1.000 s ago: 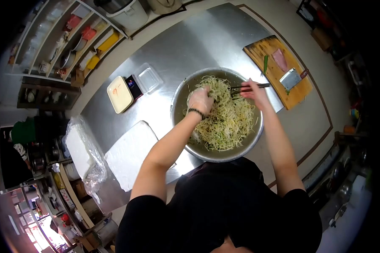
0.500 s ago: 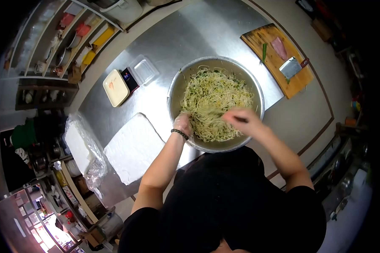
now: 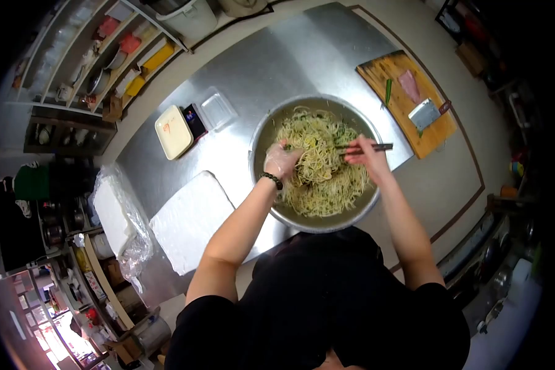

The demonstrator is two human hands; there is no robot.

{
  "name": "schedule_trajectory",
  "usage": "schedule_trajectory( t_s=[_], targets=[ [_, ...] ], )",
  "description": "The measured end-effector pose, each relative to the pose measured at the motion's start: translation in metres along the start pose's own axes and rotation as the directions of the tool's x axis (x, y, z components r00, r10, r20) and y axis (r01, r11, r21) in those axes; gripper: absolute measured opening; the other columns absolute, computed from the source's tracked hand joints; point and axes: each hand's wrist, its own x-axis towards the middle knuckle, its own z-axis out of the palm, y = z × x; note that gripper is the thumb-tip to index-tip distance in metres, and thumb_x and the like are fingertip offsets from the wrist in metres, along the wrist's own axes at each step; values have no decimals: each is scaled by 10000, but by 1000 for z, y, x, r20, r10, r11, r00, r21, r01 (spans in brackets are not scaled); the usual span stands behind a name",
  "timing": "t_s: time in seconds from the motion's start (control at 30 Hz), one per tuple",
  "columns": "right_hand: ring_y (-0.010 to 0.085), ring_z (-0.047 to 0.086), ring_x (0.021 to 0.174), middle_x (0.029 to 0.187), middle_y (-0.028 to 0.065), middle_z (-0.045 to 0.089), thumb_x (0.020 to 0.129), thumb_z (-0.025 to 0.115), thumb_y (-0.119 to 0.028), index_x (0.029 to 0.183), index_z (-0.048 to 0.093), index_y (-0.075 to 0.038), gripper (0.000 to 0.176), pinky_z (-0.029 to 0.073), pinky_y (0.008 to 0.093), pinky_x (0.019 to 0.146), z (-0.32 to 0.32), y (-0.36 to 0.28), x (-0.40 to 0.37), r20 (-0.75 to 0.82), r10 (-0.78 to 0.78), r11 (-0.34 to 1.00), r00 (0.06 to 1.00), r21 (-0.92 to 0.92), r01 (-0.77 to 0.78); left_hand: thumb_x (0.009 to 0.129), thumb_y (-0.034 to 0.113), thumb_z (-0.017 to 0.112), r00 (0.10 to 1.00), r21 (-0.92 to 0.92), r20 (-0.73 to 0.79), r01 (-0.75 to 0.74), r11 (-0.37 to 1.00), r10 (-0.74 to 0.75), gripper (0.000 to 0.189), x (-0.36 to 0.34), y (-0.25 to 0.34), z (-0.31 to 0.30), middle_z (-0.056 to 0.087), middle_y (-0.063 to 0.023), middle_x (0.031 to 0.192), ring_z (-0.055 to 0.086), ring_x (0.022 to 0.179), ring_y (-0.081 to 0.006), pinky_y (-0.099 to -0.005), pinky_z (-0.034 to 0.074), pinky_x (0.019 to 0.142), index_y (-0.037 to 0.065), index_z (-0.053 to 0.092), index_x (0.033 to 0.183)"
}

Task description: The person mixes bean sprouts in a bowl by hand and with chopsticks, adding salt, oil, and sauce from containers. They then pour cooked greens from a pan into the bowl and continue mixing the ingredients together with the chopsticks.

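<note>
A big metal bowl [image 3: 270, 208] holds a heap of thin noodles [image 3: 327, 196] mixed with green bits. My left hand [image 3: 282, 161], in a clear plastic glove, is closed on noodles at the bowl's left side, its fingertips partly hidden among them. Dark chopsticks [image 3: 385, 147] are gripped in my bare right hand [image 3: 369, 159] over the right side of the bowl. Their tips reach into a raised clump of noodles between my hands.
A cutting board [image 3: 436, 132] at the right bears a cleaver [image 3: 424, 114], pink meat [image 3: 408, 85] and a green vegetable [image 3: 388, 91]. Left of the bowl are a cream tray [image 3: 174, 137], a clear plastic container [image 3: 216, 110] and a white slab [image 3: 191, 219] on the steel table [image 3: 259, 61].
My right hand has moved up and away from me with the chopsticks, lifting and turning noodles over. My left hand has shifted slightly up, its fingers now further over the noodles.
</note>
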Motion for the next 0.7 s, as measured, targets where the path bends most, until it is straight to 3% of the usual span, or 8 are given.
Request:
schedule_trajectory(
  t_s=[0.07,0.3,0.37,0.47,0.53,0.57,0.63,0.7],
  targets=[
    [179,637,659,807,121,619,906,479,-372,926,577,29,413,515,250,578,-10,-1,3,-15,-23,999,1000,-39,23,725,160,680,996,-23,21,-86,996,87,450,-9,-9,-1,639,-129,897,631,697,-203,-304,533,604,-22,528,1108],
    [143,616,584,736,95,624,883,521,-345,883,614,37,394,489,229,518,-18,-47,62,-163,-206,953,965,-256,160,734,290,658,966,449,18,-240,861,259,445,29,-20,-14,640,-183,917,639,721,-223,-345,520,668,9,583,1070],
    [135,604,563,708,84,618,868,536,-367,861,625,0,379,485,239,499,-18,-16,87,-136,-167,969,976,-205,137,777,309,618,997,27,-3,80,996,-80,484,52,-27,-17,616,-165,1015,620,861,-228,-347,501,722,23,525,1156],
    [168,585,617,756,70,601,842,560,-429,896,606,-18,418,492,288,589,17,27,100,8,74,997,997,14,-74,857,413,414,990,668,121,-27,744,-72,458,98,-35,5,591,-172,1080,564,1007,-286,-405,447,852,44,614,1040],
    [180,573,764,855,93,575,854,574,-340,932,577,-11,338,501,328,632,13,32,95,-40,111,980,993,170,-102,722,398,595,993,523,-3,-102,846,122,490,90,-24,5,603,-162,1063,566,998,-284,-367,446,862,42,603,1058],
    [181,561,788,886,96,560,866,568,-282,952,561,4,298,513,343,669,-8,34,100,25,82,954,996,288,-86,617,370,691,990,21,-13,-140,990,140,552,71,-19,3,616,-145,1043,586,961,-274,-346,462,841,49,605,1058],
    [186,563,770,856,107,564,890,539,-289,940,561,14,307,513,305,667,-46,40,101,56,68,926,996,368,-84,614,308,702,925,264,-235,-235,936,298,528,29,8,0,638,-148,960,614,899,-232,-326,485,795,65,596,1071],
    [174,587,688,804,100,588,869,565,-327,928,567,20,352,518,280,609,-30,4,73,-36,102,976,994,199,-93,647,311,704,998,210,2,-58,976,59,542,-12,46,-10,622,-152,1004,591,951,-245,-332,464,834,73,565,1114]
  ],
)
